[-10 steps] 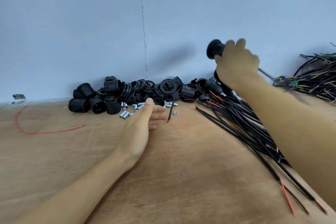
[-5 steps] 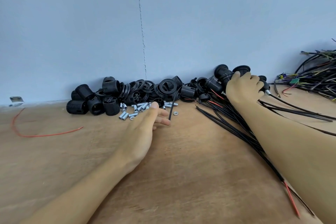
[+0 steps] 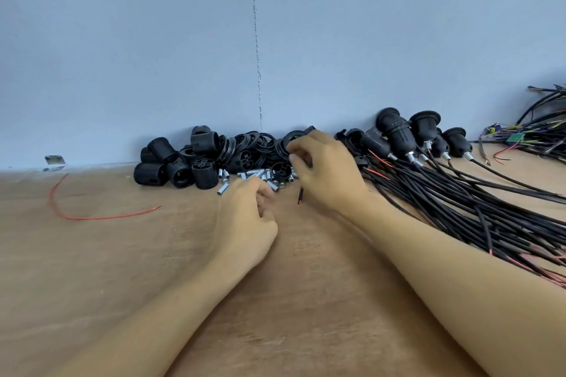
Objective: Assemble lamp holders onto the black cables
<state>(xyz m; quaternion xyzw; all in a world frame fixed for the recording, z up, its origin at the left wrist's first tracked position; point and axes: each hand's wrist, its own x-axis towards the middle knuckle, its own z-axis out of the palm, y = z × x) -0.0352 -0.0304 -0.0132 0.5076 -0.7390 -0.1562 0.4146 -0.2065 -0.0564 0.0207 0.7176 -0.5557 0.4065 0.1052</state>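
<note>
My right hand is curled near the wall, over the edge of the parts pile. It grips a black cable whose red-tipped end pokes out below the fingers. My left hand lies just left of it with fingers curled, fingertips among the small metal tubes; what they hold is hidden. Loose black lamp holders and threaded rings are heaped against the wall. Right of my hand, finished holders sit on cables from the black bundle.
A loose red wire curves across the brown table at the left. A tangle of coloured wires lies at the far right by the blue wall. A small metal bracket sits at the wall on the left.
My right hand left the finished holders at the right and moved left onto the single cable by the pile. My left hand curled its fingers and drew back a little.
</note>
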